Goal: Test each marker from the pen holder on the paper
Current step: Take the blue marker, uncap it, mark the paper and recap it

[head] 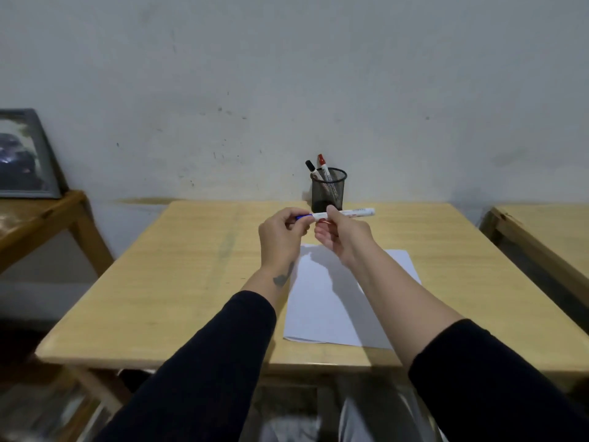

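Wooden table (191, 282) against scuffed wall (287, 74) bears paper (318, 314).

My left hand (280, 232) covers most of the blue cap (302, 217), and my right hand (342, 237) hides the middle of the white marker (353, 213); its print is too small to read. My forearms cover parts of the paper (322, 301). The framed picture (22, 154) is cut by the left edge, its image blurred.
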A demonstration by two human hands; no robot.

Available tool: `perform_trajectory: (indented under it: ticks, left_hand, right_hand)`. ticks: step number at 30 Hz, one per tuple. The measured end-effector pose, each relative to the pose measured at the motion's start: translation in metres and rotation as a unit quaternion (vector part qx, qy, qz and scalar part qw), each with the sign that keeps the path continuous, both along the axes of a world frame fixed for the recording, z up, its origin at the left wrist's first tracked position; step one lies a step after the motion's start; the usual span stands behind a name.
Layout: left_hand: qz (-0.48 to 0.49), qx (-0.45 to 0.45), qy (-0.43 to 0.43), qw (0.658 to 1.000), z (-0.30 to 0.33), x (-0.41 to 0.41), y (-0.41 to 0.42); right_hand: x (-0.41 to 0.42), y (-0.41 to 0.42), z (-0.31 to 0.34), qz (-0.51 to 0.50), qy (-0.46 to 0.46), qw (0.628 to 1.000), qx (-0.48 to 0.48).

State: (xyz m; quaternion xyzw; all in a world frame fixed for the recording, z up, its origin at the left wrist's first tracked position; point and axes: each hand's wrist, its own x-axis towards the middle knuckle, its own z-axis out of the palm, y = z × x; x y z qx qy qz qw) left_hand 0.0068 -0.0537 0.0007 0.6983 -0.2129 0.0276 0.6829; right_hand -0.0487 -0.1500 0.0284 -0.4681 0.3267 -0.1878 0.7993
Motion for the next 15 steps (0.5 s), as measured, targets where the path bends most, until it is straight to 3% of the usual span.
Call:
perform_trajectory:
  ticks: [15]
  left_hand:
    - [0.009, 0.025, 0.131, 0.991, -0.004, 0.02, -0.002]
  right_hand:
    - [0.026, 0.001, -0.029, 0.013, -0.064, 0.996, -0.057]
